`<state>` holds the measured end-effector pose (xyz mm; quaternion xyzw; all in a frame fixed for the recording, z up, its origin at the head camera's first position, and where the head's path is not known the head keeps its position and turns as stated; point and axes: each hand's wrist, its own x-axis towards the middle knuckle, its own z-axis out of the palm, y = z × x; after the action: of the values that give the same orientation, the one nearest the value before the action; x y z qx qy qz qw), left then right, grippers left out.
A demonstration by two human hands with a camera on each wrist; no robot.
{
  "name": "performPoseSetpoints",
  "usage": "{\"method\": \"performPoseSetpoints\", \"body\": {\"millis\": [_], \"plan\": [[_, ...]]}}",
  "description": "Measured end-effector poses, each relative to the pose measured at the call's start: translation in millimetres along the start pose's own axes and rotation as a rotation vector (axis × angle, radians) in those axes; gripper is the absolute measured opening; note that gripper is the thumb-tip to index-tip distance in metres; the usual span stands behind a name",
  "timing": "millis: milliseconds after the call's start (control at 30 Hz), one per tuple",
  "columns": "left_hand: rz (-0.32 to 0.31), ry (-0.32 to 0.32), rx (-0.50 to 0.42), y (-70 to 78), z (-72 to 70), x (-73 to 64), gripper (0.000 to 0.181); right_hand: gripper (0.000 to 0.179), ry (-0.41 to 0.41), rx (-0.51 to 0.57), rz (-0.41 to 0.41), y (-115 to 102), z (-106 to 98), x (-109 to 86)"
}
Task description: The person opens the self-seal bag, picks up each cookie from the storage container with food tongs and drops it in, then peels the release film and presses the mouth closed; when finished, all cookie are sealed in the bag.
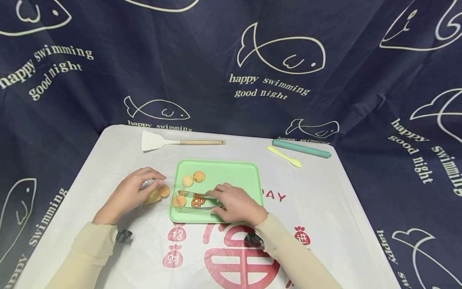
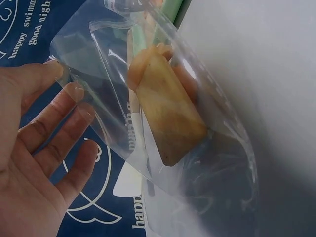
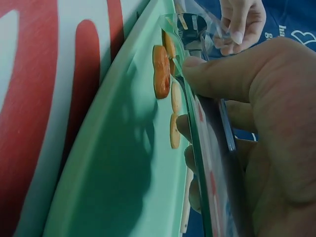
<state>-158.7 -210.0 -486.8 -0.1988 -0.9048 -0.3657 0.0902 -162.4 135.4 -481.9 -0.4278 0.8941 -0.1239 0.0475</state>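
Observation:
My left hand point(image 1: 138, 188) pinches the edge of a clear plastic bag point(image 2: 217, 163) at the left of the green tray point(image 1: 234, 172). Inside the bag are a rectangular yellow biscuit point(image 2: 170, 116) and round biscuits point(image 1: 164, 190) behind it. My right hand point(image 1: 234, 202) grips clear tongs point(image 3: 197, 148) over the tray, thumb on one side and fingers on the other. Around a round biscuit point(image 1: 179, 201) at the tray's left side lie the tongs' arms in the head view. Nearby on the tray are a brown openwork biscuit point(image 1: 198, 201), a pale round biscuit point(image 1: 187, 181) and a browner one point(image 1: 199, 176).
Behind the tray lies a white spatula point(image 1: 153, 141) with a wooden handle. A yellow spoon point(image 1: 285, 156) and a teal rod point(image 1: 301, 148) lie at the back right. The white table cover point(image 1: 317, 216) carries red print; a dark blue fish-pattern curtain point(image 1: 209, 72) hangs behind.

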Motion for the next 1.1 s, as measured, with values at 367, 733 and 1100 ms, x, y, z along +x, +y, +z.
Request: {"method": "performPoseSetpoints", "body": {"millis": [367,733,1100], "plan": [[0.014,0.01,-0.007,1.2,-0.7,0.6,0.008,0.042,0.005,-0.019,0.013,2.7,-4.3,-6.4],[-0.012,-0.005,0.001,-0.7,0.5,-1.4,0.009,0.044,0.034,0.013,0.083,17.2,-7.2,-24.5],[0.0,-0.004,0.004,-0.8,0.9,-1.8,0.008,0.041,0.038,-0.071,-0.007,6.5,-3.7,-14.8]]}}
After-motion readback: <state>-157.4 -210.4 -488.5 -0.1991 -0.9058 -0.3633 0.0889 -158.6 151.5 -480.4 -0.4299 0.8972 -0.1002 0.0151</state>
